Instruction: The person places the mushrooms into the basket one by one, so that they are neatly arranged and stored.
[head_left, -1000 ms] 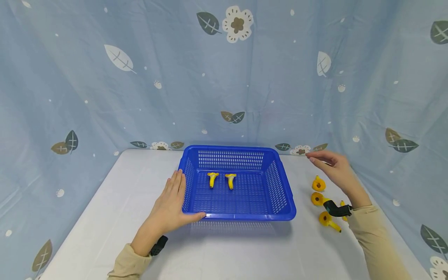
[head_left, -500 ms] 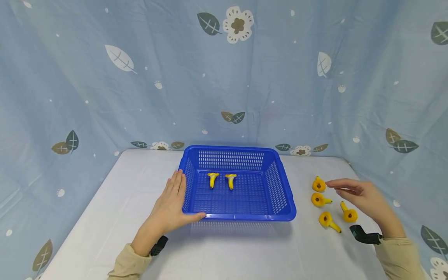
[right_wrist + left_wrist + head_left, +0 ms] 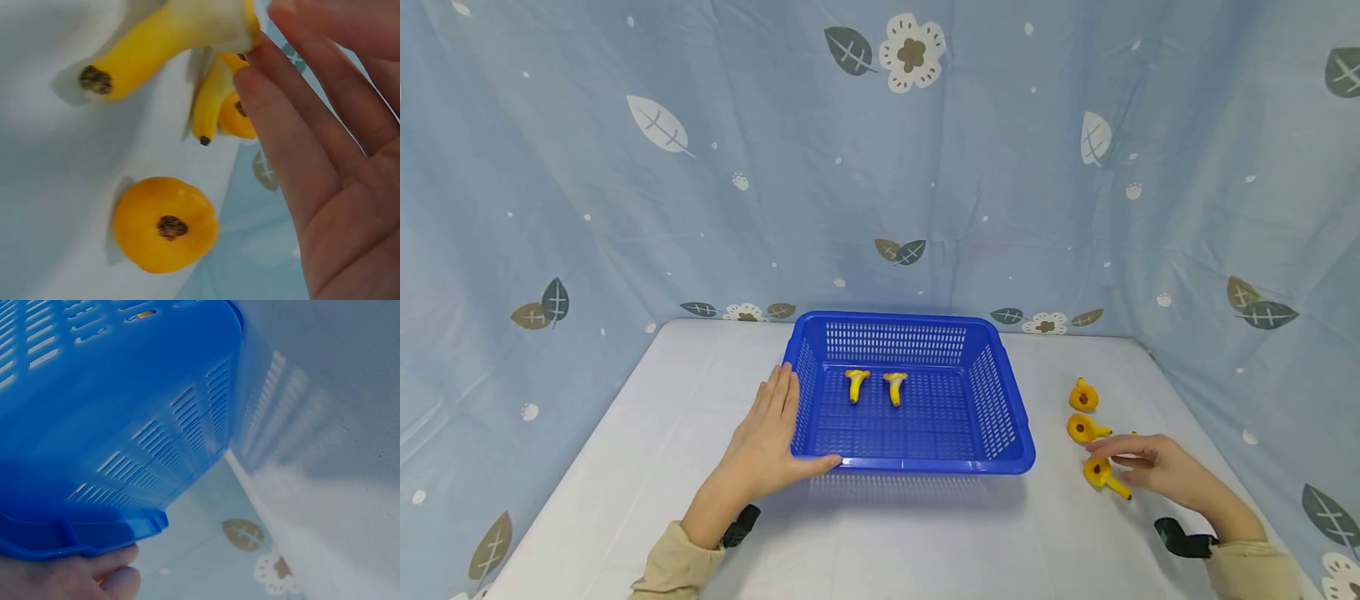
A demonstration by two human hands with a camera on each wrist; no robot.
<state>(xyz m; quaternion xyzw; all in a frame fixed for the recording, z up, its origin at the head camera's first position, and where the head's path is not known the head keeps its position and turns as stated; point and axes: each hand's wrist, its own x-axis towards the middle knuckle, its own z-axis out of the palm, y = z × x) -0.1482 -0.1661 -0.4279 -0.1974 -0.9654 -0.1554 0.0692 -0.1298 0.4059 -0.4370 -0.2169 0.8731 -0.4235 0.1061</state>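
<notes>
My left hand [image 3: 760,437] rests on the blue plastic basket [image 3: 910,464], fingers straight along its left rim and thumb along the front edge. In the left wrist view, fingertips [image 3: 122,578] show against the rim. Inside the basket lie two yellow trumpet-shaped mushrooms, one [image 3: 856,387] left of the other [image 3: 895,389]. My right hand [image 3: 1176,475] is over the nearest mushroom [image 3: 1097,472] on the right, fingers reaching to its cap. In the right wrist view its fingertips [image 3: 247,78] are by the cap of a mushroom [image 3: 147,47]; whether they touch cannot be told.
Two more mushrooms, one at the back [image 3: 1083,396] and one in front of it [image 3: 1082,428], lie right of the basket on the white table [image 3: 925,542]. Another is mostly hidden behind my right hand. A patterned blue curtain [image 3: 760,225] hangs behind the table.
My right hand has come from the back right, drawn back past the rearmost mushroom, and moved forward to the nearest one. My left hand and the basket stay put.
</notes>
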